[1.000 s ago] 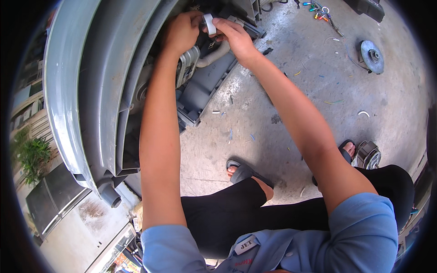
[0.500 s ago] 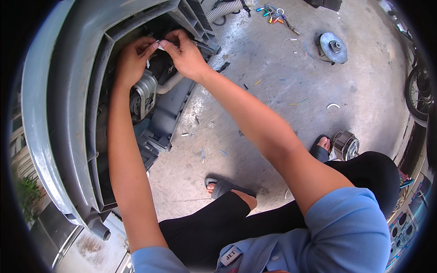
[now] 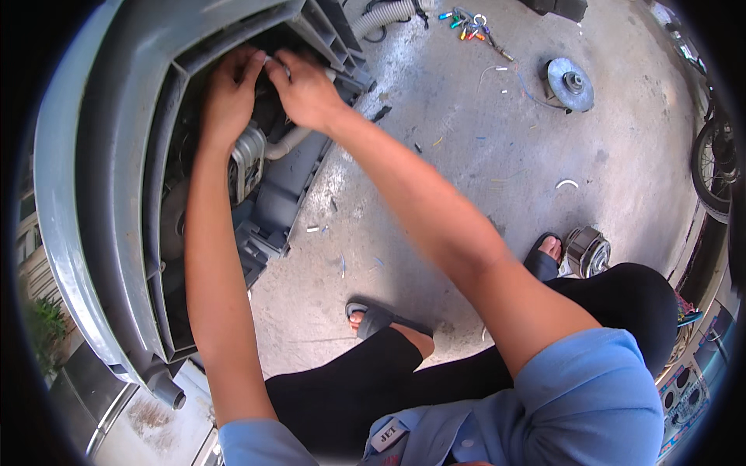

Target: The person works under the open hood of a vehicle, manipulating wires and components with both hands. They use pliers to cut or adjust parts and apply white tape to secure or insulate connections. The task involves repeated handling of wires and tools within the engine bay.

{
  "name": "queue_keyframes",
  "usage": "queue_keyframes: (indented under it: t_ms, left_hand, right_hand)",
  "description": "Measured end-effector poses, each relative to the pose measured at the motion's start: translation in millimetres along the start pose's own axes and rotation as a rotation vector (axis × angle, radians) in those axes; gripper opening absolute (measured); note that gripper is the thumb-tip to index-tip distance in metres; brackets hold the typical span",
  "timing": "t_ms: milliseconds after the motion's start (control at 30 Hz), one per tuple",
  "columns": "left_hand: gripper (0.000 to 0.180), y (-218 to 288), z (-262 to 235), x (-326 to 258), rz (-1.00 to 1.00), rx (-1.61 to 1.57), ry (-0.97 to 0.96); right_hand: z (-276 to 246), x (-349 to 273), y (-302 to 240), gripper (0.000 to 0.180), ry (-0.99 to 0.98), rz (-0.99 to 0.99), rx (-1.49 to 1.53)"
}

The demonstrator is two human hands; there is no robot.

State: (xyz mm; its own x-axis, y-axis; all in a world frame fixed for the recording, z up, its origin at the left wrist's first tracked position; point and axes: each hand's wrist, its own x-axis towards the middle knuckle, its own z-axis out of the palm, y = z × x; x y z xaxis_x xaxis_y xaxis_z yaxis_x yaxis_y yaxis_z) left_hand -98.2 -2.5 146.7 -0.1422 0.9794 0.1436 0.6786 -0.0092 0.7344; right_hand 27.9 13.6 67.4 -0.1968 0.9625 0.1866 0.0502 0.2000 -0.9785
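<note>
In the upper left of the frame, both hands reach into the open underside of a big grey machine (image 3: 93,202) tipped on its side. The left hand (image 3: 229,93) and the right hand (image 3: 307,89) meet over a small pale part (image 3: 273,60). The fingers look pinched on it, but I cannot tell for sure. Just below sits a round motor (image 3: 247,159) and a grey hose (image 3: 291,141). The small part could slip and drop deep inside, because the gap is dark and tight.
</note>
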Motion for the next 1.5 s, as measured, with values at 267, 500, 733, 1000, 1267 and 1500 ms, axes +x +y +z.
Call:
queue_keyframes:
  t_ms: [267,500,733,1000,1267,1500]
  left_hand:
    - [0.028,2.4,7.0,10.0,-0.129,0.141,0.071]
    - [0.027,8.7,-33.1,-1.8,0.006,0.654,0.286]
    - [0.026,-16.7,-36.7,-11.0,0.004,0.846,0.344]
    - [0.028,12.0,0.4,-13.4,-0.022,0.624,0.345]
    - [0.035,37.7,33.0,-45.7,-0.227,0.369,0.41]
    - [0.035,35.1,26.8,-26.8,-0.174,0.284,0.509]
  right_hand:
    - [-5.3,2.8,0.0,0.033,-0.12,-0.099,0.053]
    - [-17.5,-97.4,-47.7,0.013,-0.519,-0.82,-0.189]
    - [-142.7,-72.9,29.0,0.02,-1.381,-0.91,-0.559]
    - [-237.4,-80.0,78.0,0.034,-1.24,-0.377,-0.842]
    - [-151.2,-105.8,94.3,0.062,-0.861,0.32,-0.842]
    - [-128.3,-120.9,84.8,0.083,-0.947,0.086,-1.136]
